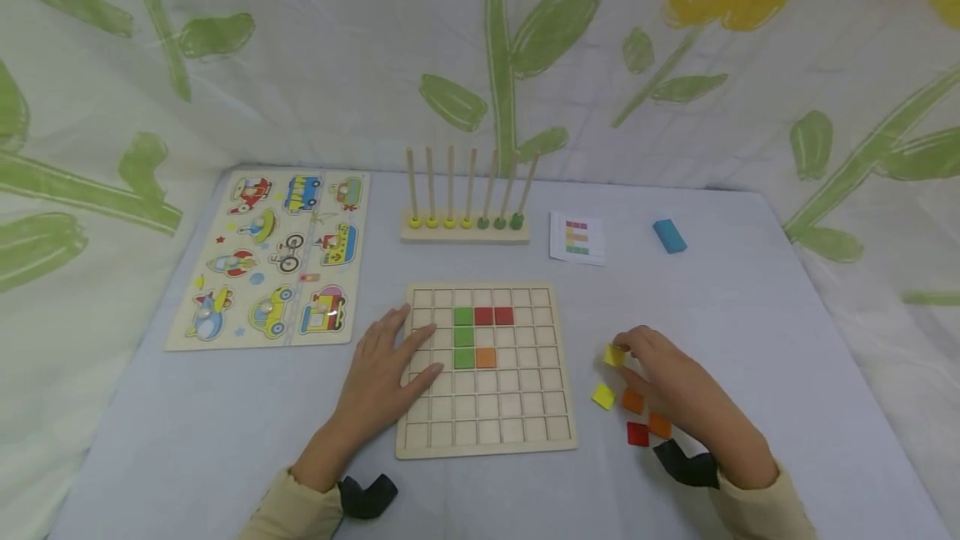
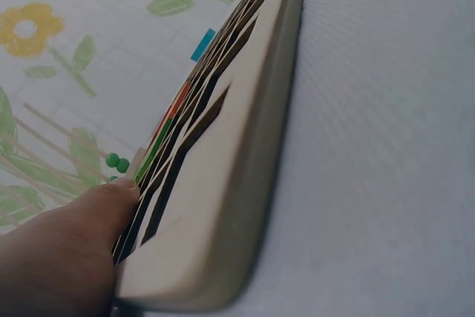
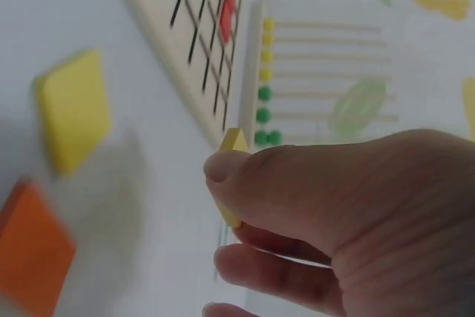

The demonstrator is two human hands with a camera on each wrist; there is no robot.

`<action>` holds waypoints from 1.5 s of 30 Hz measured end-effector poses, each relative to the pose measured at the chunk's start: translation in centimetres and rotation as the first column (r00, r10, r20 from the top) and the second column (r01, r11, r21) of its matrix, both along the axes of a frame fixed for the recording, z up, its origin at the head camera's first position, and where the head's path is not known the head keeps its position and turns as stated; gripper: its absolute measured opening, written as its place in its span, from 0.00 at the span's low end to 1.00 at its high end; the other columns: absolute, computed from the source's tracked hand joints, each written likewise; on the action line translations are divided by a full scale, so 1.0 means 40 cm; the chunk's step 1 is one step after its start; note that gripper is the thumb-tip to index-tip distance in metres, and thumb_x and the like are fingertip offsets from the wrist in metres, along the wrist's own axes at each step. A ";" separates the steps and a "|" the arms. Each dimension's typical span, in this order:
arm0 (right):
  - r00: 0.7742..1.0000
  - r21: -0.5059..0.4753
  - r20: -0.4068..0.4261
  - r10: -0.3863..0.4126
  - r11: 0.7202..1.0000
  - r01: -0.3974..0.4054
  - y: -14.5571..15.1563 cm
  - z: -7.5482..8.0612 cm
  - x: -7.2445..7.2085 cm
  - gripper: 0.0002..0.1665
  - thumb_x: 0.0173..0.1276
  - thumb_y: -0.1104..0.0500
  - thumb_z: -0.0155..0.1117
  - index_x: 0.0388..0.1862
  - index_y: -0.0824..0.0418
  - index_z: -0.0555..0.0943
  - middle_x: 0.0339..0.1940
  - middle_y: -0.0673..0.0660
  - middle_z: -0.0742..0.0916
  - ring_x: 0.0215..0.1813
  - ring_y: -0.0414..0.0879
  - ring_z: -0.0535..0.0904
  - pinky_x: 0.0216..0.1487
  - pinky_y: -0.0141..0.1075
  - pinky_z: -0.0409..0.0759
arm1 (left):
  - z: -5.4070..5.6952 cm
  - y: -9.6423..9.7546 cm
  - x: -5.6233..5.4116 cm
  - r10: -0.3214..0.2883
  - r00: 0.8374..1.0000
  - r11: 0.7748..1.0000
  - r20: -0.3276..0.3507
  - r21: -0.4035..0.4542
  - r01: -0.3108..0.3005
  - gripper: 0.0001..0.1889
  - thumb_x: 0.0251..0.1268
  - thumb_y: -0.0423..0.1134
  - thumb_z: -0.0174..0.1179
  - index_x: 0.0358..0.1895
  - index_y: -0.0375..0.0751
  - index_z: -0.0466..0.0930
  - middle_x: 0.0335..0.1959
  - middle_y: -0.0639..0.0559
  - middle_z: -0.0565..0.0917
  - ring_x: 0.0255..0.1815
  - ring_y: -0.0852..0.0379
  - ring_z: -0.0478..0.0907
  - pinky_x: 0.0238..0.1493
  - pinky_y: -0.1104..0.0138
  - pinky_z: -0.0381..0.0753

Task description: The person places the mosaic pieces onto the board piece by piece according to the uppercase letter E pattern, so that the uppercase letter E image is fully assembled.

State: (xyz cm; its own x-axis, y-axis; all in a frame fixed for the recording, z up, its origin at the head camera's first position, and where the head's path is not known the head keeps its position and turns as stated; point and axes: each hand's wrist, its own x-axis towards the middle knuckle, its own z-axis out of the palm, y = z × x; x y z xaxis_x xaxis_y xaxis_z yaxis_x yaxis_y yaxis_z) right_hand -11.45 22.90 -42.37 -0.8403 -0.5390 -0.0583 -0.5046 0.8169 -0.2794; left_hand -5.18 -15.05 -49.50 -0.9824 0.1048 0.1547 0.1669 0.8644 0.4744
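A wooden grid board (image 1: pixel 525 407) lies flat in front of me. Three green tiles (image 1: pixel 463 337), two red tiles (image 1: pixel 493 317) and one orange tile (image 1: pixel 486 358) sit in its cells. My left hand (image 1: pixel 387 369) rests on the board's left edge, fingers spread and straight. To the right of the board, my right hand (image 1: pixel 667 377) pinches a yellow tile (image 3: pixel 232 141) between thumb and fingers. Beside that hand lie a second yellow tile (image 1: pixel 603 396), two loose orange tiles (image 1: pixel 633 401) and a loose red tile (image 1: pixel 637 434).
A picture puzzle board (image 1: pixel 258 273) lies at the back left. Behind the grid stands a wooden peg rack (image 1: pixel 465 235) with yellow and green beads. A pattern card (image 1: pixel 577 238) and a blue block (image 1: pixel 670 236) lie at the back right. A painted cloth (image 1: pixel 337 48) hangs behind.
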 end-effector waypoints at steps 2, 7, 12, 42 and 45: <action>0.996 -0.010 -0.055 0.075 0.997 -0.076 -0.027 -0.003 -0.008 0.22 0.58 0.60 0.72 0.50 0.59 0.74 0.47 0.51 0.80 0.47 0.44 0.79 0.46 0.37 0.82 | -0.001 0.001 0.000 0.000 1.000 1.000 0.000 0.002 0.000 0.30 0.64 0.59 0.56 0.67 0.56 0.69 0.76 0.46 0.54 0.77 0.46 0.47 0.74 0.50 0.45; 0.966 0.000 -0.146 0.213 0.977 -0.215 -0.094 -0.010 -0.027 0.21 0.59 0.60 0.72 0.50 0.58 0.76 0.46 0.50 0.81 0.46 0.41 0.79 0.46 0.34 0.82 | -0.002 0.002 0.000 -0.002 1.000 1.000 -0.003 0.006 0.002 0.29 0.64 0.59 0.56 0.67 0.55 0.69 0.76 0.46 0.54 0.77 0.46 0.47 0.74 0.50 0.45; 0.969 0.011 -0.098 0.228 0.974 -0.228 -0.149 -0.006 -0.036 0.18 0.61 0.58 0.70 0.49 0.55 0.77 0.46 0.47 0.81 0.46 0.38 0.78 0.47 0.31 0.81 | -0.003 0.003 0.000 -0.004 1.000 1.000 -0.015 0.000 0.004 0.29 0.64 0.59 0.56 0.67 0.55 0.69 0.76 0.46 0.55 0.76 0.46 0.48 0.74 0.51 0.45; 0.865 0.028 -0.230 0.446 0.891 -0.452 -0.273 -0.055 -0.045 0.10 0.65 0.58 0.65 0.45 0.56 0.80 0.39 0.47 0.82 0.41 0.38 0.77 0.42 0.27 0.80 | -0.003 0.000 -0.003 -0.002 1.000 1.000 -0.022 -0.002 0.001 0.29 0.63 0.58 0.57 0.67 0.55 0.70 0.75 0.45 0.56 0.76 0.45 0.48 0.74 0.50 0.45; 0.858 0.011 -0.247 0.450 0.887 -0.461 -0.274 -0.059 -0.045 0.09 0.64 0.59 0.66 0.43 0.56 0.81 0.38 0.47 0.81 0.40 0.38 0.77 0.41 0.28 0.80 | -0.002 0.000 -0.003 -0.002 1.000 1.000 -0.023 -0.001 0.002 0.29 0.63 0.58 0.57 0.66 0.55 0.70 0.75 0.45 0.56 0.76 0.45 0.49 0.74 0.50 0.46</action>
State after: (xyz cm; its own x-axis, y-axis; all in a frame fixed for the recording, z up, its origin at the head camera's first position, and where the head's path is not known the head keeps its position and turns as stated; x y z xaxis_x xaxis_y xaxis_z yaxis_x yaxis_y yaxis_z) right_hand -13.26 11.93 -44.73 -0.4857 -0.8620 0.1451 -0.8727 0.4686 -0.1374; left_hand -5.30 -15.04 -49.59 -0.9784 0.1069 0.1768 0.1793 0.8644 0.4697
